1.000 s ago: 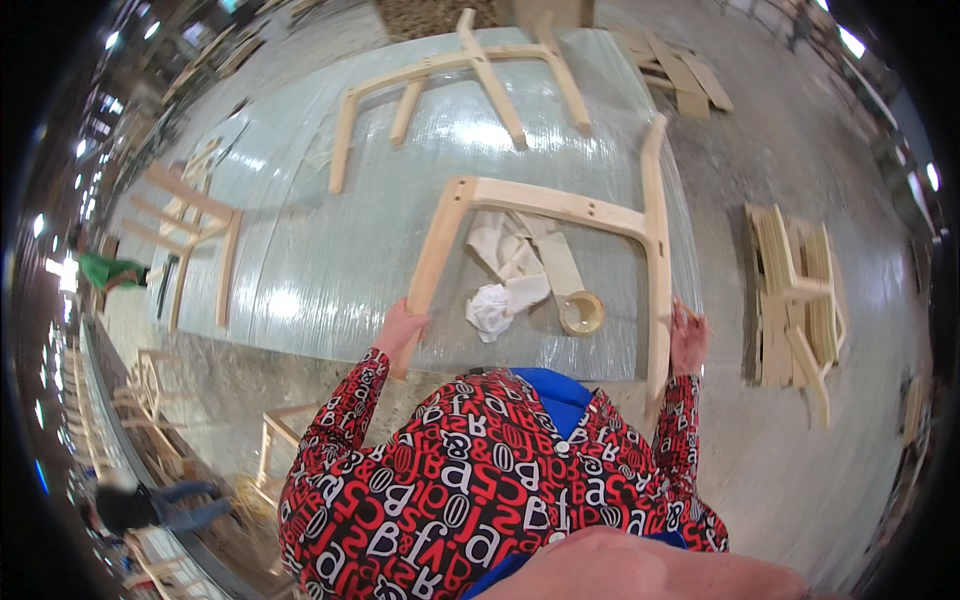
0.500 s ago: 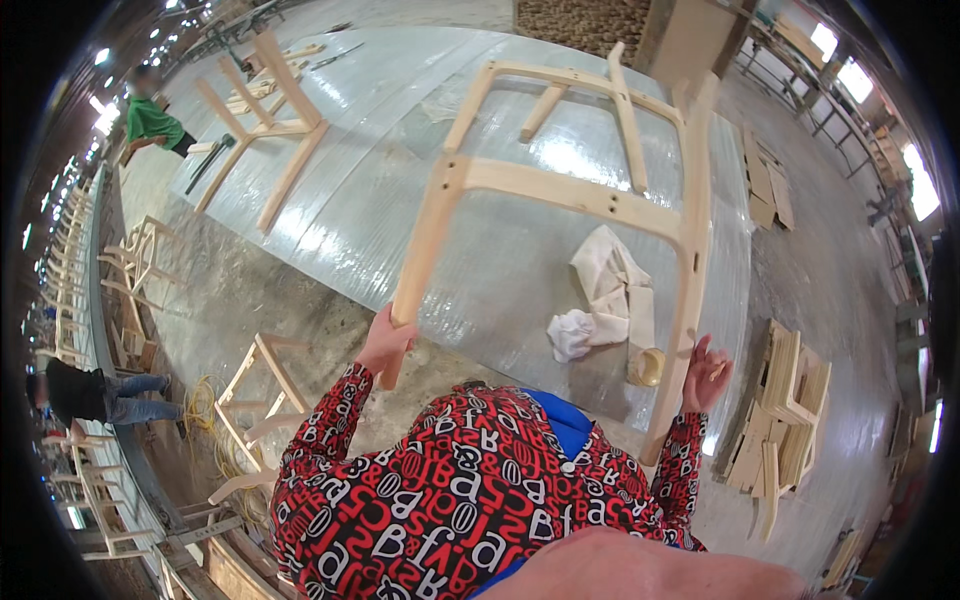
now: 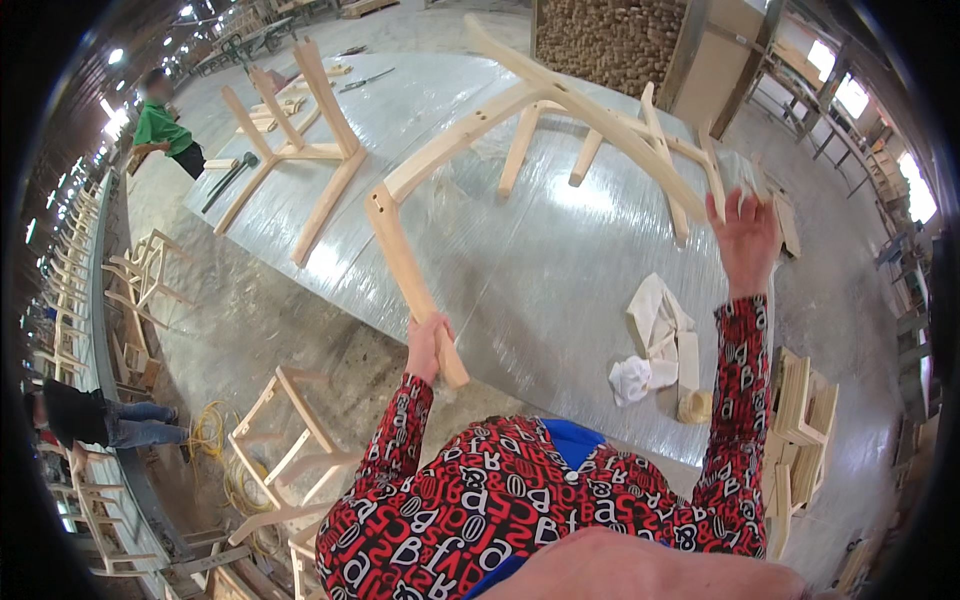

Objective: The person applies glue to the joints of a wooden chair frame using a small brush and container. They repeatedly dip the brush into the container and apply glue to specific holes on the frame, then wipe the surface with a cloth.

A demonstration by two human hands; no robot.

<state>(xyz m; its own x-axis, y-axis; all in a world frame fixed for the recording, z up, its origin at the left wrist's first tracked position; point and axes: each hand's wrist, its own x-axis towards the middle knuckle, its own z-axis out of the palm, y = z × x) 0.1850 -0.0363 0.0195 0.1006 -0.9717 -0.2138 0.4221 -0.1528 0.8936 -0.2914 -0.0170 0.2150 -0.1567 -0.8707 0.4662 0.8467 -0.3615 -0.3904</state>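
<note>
over table (image 3: 530,310), slanted frame (image 3: 455,142), leg (image 3: 403,255) bodyward

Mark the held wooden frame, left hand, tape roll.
Wooden frame (image 3: 460,141), head view: on its crossbar.
Left hand (image 3: 424,350), head view: back of the hand.
Tape roll (image 3: 698,406), head view: rounded side.

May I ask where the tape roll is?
In the head view, the tape roll is right of centre on the table, between the white wad and right sleeve.
</note>
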